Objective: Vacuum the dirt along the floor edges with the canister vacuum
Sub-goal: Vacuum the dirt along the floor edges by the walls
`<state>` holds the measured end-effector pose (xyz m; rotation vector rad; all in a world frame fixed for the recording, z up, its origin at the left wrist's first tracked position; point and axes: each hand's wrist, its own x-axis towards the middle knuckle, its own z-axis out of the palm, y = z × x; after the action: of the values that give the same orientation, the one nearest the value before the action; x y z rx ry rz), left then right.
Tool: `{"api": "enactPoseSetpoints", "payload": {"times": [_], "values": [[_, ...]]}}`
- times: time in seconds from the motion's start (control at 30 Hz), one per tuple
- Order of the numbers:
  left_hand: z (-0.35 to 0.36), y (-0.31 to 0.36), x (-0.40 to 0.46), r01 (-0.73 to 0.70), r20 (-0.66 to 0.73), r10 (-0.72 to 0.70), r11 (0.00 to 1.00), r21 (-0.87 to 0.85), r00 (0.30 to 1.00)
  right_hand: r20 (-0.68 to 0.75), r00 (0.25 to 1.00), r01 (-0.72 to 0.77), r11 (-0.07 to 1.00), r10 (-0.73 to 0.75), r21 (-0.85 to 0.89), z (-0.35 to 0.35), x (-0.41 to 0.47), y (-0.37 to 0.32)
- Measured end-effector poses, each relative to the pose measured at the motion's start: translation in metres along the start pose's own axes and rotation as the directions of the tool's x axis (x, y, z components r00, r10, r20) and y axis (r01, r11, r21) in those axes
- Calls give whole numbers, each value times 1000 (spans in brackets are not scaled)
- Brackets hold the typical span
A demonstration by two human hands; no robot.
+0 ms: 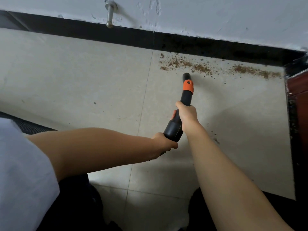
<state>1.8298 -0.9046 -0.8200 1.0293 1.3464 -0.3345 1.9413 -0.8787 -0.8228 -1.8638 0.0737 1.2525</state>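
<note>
A black vacuum nozzle (186, 90) with an orange collar points at the floor, its tip just short of a band of brown dirt (186, 65). The dirt runs along the black skirting (133, 36), with a second patch (255, 71) farther right near the corner. My right hand (185, 113) grips the nozzle's black handle behind the collar. My left hand (165, 141) grips the thick end of the handle where the ribbed hose joins. The hose (31, 126) passes under my left forearm and off to the left.
A metal door stop (109, 15) sticks out from the white wall above the skirting. A dark red door frame (298, 90) and black threshold strip close off the right side. Small specks lie on the beige tiles (83, 77) near my right forearm.
</note>
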Motion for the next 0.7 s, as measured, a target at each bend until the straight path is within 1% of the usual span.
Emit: {"api": "enactPoseSetpoints", "payload": {"times": [0.1,0.2,0.37,0.47,0.6,0.7], "values": [[13,10,5,-27,47,25,999,43,999,-65,998,3,999,-1,34,-22,4,-2],[29,15,8,-38,81,33,997,64,996,-92,996,-2,999,7,50,-39,8,-3],[38,26,8,-63,53,59,996,66,997,-88,996,-8,995,17,95,-52,14,-12],[33,34,1,-59,6,58,997,57,998,-37,999,-9,995,13,101,-45,15,-21],[25,27,-12,-22,-80,23,1000,10,997,68,997,-31,999,28,41,-25,5,-24],[19,22,-21,15,-88,-15,1000,0,996,119,992,-43,999,43,-5,-16,-2,-22]]}}
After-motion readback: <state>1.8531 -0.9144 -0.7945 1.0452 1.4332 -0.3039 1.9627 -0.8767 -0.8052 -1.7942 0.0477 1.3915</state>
